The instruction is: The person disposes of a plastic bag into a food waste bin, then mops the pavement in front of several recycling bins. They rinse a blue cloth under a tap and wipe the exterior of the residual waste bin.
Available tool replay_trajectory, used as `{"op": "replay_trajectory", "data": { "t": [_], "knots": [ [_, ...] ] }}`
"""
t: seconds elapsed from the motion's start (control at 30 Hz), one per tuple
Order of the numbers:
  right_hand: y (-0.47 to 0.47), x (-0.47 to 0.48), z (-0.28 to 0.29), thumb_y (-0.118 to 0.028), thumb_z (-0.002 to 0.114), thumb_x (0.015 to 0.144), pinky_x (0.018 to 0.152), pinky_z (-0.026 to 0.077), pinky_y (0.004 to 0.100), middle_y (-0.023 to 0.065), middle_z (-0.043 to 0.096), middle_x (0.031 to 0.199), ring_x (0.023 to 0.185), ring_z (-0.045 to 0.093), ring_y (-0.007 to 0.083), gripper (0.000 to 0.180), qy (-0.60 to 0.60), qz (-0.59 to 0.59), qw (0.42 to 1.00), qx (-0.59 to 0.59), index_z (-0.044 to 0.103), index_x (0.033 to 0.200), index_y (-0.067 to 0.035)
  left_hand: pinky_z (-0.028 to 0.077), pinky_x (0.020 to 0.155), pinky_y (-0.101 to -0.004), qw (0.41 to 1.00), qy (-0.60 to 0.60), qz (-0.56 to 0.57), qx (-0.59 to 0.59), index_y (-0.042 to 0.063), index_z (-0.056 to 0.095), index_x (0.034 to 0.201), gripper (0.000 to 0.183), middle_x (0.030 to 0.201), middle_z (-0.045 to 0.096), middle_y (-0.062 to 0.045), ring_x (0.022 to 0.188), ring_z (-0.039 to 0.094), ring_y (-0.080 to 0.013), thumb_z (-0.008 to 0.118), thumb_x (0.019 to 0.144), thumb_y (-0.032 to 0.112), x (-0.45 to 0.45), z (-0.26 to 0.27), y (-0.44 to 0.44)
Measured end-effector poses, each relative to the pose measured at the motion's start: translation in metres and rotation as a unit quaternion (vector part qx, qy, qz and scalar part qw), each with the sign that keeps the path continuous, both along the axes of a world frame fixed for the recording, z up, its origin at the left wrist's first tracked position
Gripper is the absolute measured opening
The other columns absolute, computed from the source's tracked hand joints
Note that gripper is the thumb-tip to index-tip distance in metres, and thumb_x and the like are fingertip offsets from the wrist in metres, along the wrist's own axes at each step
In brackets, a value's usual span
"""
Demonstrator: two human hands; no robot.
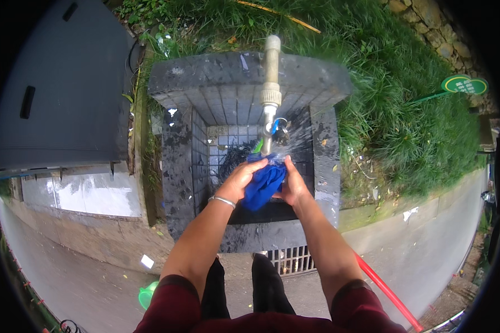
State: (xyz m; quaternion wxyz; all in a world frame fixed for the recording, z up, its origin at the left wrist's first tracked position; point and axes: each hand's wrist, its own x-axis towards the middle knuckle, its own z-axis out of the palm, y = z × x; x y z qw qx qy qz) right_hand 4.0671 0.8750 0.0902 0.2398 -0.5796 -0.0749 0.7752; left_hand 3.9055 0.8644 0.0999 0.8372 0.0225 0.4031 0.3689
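Observation:
A wet blue cloth (263, 187) hangs bunched between my two hands, right under the mouth of an outdoor tap (268, 129). My left hand (242, 178) grips its left side, thumb on top near the spout. On the other side my right hand (293, 183) holds the cloth's right edge, fingers pointing up. Water sprays off the cloth towards the upper right. Both hands are over a tiled basin (179, 166) with a dark stone rim. Part of a green object (258, 146) shows behind the spout; the rest is hidden.
Dark stringy material, perhaps a mop head (233, 160), lies in the basin. A grey cabinet (62, 91) stands left; grass (396, 120) with a green sign (464, 85) lies right. Near my feet are a drain grate (293, 261), a red pole (387, 291) and a green plastic object (147, 294).

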Motion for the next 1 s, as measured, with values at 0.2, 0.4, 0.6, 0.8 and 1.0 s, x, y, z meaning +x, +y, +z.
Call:
{"op": "replay_trajectory", "data": {
  "t": [0.2, 0.4, 0.6, 0.8, 1.0],
  "knots": [
    [0.034, -0.036, 0.0, -0.014, 0.052, 0.085, 0.087, 0.037, 0.0524, 0.0066, 0.057, 0.101, 0.095, 0.053, 0.0243, 0.022, 0.091, -0.16, 0.98, 0.078, 0.051, 0.106, -0.008, 0.049, 0.076, -0.0365, 0.99, -0.023, 0.112, -0.078, 0.006, 0.056, 0.102, 0.038, 0.094, 0.061, -0.009, 0.081, 0.06, -0.0216, 0.055, 0.081, 0.039, -0.017, -0.001, 0.006],
    [0.028, -0.037, 0.013, -0.014, 0.053, 0.083, 0.094, 0.013, 0.0605, 0.0077, 0.047, 0.119, 0.109, 0.044, 0.0266, 0.058, 0.033, -0.17, 0.981, 0.093, 0.024, 0.133, -0.015, 0.029, 0.094, -0.0529, 0.977, -0.101, 0.161, -0.094, 0.013, 0.04, 0.124, 0.064, 0.123, 0.046, -0.011, 0.114, 0.041, -0.0308, 0.041, 0.08, 0.06, -0.001, -0.024, -0.026],
    [-0.059, -0.058, 0.022, -0.008, 0.064, 0.072, 0.096, 0.032, 0.0332, 0.0127, 0.049, 0.116, 0.115, 0.04, 0.0255, 0.03, -0.238, 0.23, 0.797, 0.505, 0.057, 0.102, -0.005, 0.048, 0.064, -0.0389, 0.974, -0.117, 0.174, -0.088, 0.007, 0.052, 0.088, 0.046, 0.082, 0.058, -0.012, 0.072, 0.056, -0.0251, 0.05, 0.08, 0.052, -0.002, -0.058, -0.003],
    [0.019, -0.061, -0.005, -0.02, 0.053, 0.077, 0.081, 0.039, 0.0387, 0.0185, 0.054, 0.103, 0.097, 0.049, 0.0331, 0.032, -0.361, 0.311, 0.732, 0.486, 0.053, 0.105, -0.004, 0.048, 0.075, -0.0367, 0.954, 0.057, 0.29, -0.051, 0.005, 0.056, 0.097, 0.027, 0.093, 0.06, -0.008, 0.085, 0.058, -0.0215, 0.042, 0.089, 0.026, 0.025, -0.063, 0.0],
    [-0.007, -0.054, -0.001, -0.019, 0.05, 0.083, 0.082, 0.041, 0.0328, 0.0184, 0.055, 0.101, 0.095, 0.052, 0.0278, 0.029, -0.207, 0.191, 0.874, 0.396, 0.054, 0.104, 0.001, 0.049, 0.06, -0.0317, 0.934, 0.033, 0.328, -0.136, 0.004, 0.056, 0.085, 0.026, 0.078, 0.06, -0.009, 0.065, 0.058, -0.0194, 0.049, 0.087, 0.028, 0.02, -0.05, 0.0]
  ]
}}
